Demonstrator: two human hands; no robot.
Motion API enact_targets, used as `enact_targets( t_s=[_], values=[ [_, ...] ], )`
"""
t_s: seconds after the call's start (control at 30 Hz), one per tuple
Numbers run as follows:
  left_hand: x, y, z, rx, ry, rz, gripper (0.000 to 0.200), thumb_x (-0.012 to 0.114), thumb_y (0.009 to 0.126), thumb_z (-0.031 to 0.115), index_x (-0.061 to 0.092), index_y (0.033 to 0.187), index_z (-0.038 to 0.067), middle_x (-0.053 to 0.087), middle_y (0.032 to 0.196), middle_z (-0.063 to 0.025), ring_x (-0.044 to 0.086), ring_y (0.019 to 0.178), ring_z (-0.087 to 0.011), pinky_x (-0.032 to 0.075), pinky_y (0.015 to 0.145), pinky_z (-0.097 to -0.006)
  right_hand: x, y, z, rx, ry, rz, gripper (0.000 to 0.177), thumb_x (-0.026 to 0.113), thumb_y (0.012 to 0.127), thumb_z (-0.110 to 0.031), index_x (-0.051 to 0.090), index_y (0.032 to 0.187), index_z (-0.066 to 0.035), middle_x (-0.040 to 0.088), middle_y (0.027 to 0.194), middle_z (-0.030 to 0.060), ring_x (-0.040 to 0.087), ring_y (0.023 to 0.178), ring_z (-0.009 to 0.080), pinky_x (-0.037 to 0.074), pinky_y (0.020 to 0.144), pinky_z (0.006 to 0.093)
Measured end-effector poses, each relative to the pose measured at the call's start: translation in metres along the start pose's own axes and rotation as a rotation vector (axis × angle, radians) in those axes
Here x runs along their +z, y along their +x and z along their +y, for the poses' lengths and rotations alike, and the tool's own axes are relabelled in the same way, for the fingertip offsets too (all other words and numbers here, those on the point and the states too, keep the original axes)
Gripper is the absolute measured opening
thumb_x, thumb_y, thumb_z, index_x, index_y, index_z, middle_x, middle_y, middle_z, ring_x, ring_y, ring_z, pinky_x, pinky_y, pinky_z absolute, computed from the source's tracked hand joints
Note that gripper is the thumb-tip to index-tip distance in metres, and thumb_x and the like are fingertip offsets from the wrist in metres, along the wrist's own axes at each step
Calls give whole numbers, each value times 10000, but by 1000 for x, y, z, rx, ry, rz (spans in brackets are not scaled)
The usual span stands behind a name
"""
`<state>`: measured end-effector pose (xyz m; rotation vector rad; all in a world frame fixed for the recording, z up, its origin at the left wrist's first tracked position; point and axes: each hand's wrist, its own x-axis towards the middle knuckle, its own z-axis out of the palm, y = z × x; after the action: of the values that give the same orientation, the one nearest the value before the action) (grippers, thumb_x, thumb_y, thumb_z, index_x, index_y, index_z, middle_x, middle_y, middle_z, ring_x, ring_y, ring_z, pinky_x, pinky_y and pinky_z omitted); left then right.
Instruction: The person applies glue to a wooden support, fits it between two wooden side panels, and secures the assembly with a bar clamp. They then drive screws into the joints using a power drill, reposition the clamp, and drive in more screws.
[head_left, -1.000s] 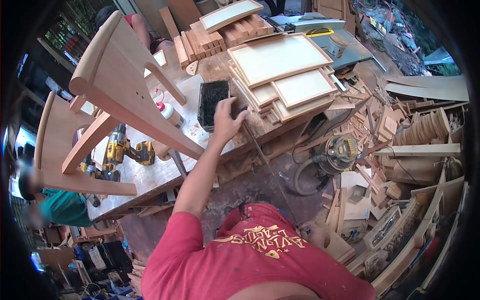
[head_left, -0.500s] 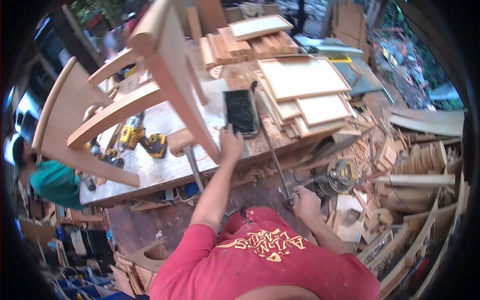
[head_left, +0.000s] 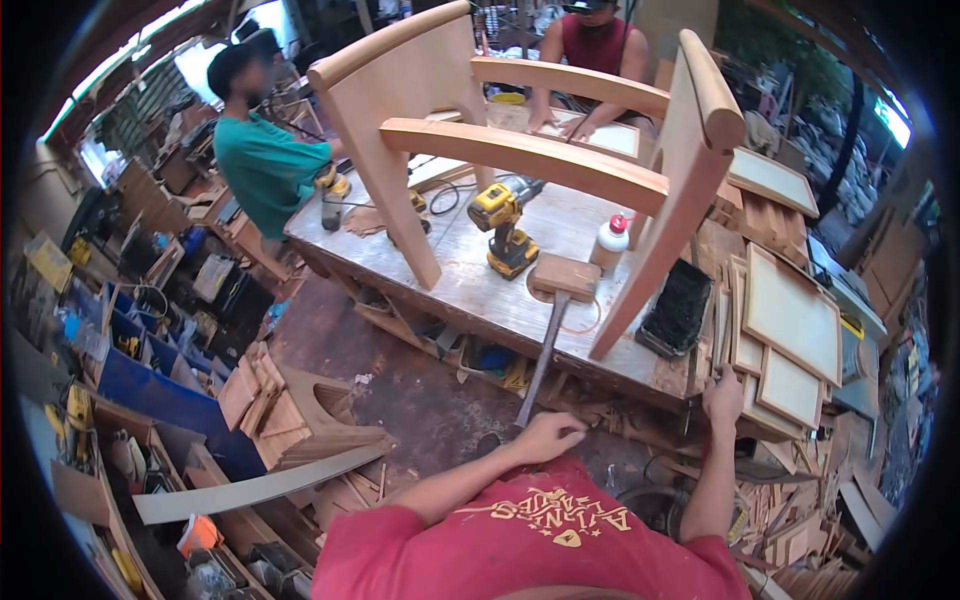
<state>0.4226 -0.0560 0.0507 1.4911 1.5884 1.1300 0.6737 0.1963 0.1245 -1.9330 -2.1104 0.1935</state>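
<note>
My left hand [head_left: 548,438] hovers in front of my shirt, fingers loosely curved and apart, with nothing in them. Near it is the handle end of a wooden mallet [head_left: 565,276], whose head rests on the workbench [head_left: 470,290]. My right hand [head_left: 722,397] is closed at the bench's front edge, around the near end of a thin metal bar [head_left: 718,335]; the grip itself is partly hidden. Left of that bar lies a black tray [head_left: 675,312]. A wooden frame [head_left: 530,155], two upright panels joined by curved rails, stands on the bench.
A yellow cordless drill [head_left: 505,225] and a red-capped white bottle [head_left: 610,242] stand under the frame. Framed panels [head_left: 795,315] are stacked at right. One person in a teal shirt [head_left: 265,165] is at left; another person's hands [head_left: 575,125] are across the bench. Offcuts litter the floor.
My view has swung left. My left hand has come off the black tray and drawn back toward my body. My right hand stays closed at the bar's near end.
</note>
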Motion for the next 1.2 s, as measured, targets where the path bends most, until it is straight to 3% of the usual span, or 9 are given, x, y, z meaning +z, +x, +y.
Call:
enact_targets(
  t_s=[0.07,0.13,0.2,0.3,0.4,0.7,1.03,1.2],
  values=[
    [-18,-43,-14,-287,-18,194,247,692,870,229,718,1002,21,725,964,-114,702,875,-255,543,790,-343,-12,-2,4,43,40,-134,341,637,855,-200,599,1183,-114,668,1090,189,635,1030,383,498,871,488],
    [-32,-90,-36,-366,76,450,222,703,844,238,742,978,64,724,875,-149,709,771,-214,542,722,-323,-17,-16,11,-6,99,-66,343,623,847,-97,585,1187,-117,669,1090,155,627,1039,377,486,879,481],
    [-40,-132,-53,-613,78,612,204,714,837,218,748,942,47,730,843,-149,709,751,-181,543,709,-305,-27,-28,10,-48,46,-54,375,631,837,-55,567,1201,-121,643,1115,162,608,1071,378,482,879,483],
    [-36,-171,-71,-658,43,818,196,727,828,194,749,927,27,736,817,-128,697,732,-150,542,689,-298,-13,-27,28,-152,47,48,403,645,816,-20,572,1194,-139,598,1117,178,583,1059,389,477,871,481],
    [-30,-161,-65,-756,1,745,203,744,819,185,746,924,11,740,816,-106,690,738,-128,540,689,-286,-23,-28,22,-82,32,-12,426,651,806,-14,558,1201,-143,571,1167,163,582,1059,397,479,863,498],
    [-21,-128,-44,-624,-38,663,253,749,820,200,730,1000,22,736,828,-106,698,750,-132,552,721,-282,-13,-49,27,-58,69,60,545,685,795,-43,507,1303,-124,355,1449,164,552,1165,414,489,906,500],
    [-12,-141,-52,-711,72,595,355,719,831,253,694,1095,18,738,896,-145,724,810,-194,555,783,-315,-23,-68,20,-26,11,137,560,723,777,-134,536,1303,-80,385,1456,174,538,1175,410,469,943,489],
    [-7,-142,-46,-718,17,604,347,723,835,216,688,1109,7,732,865,-113,696,808,-144,543,769,-294,-31,-76,14,3,-31,126,568,716,781,-213,540,1306,-89,410,1440,174,508,1187,407,429,987,493]
  ],
)
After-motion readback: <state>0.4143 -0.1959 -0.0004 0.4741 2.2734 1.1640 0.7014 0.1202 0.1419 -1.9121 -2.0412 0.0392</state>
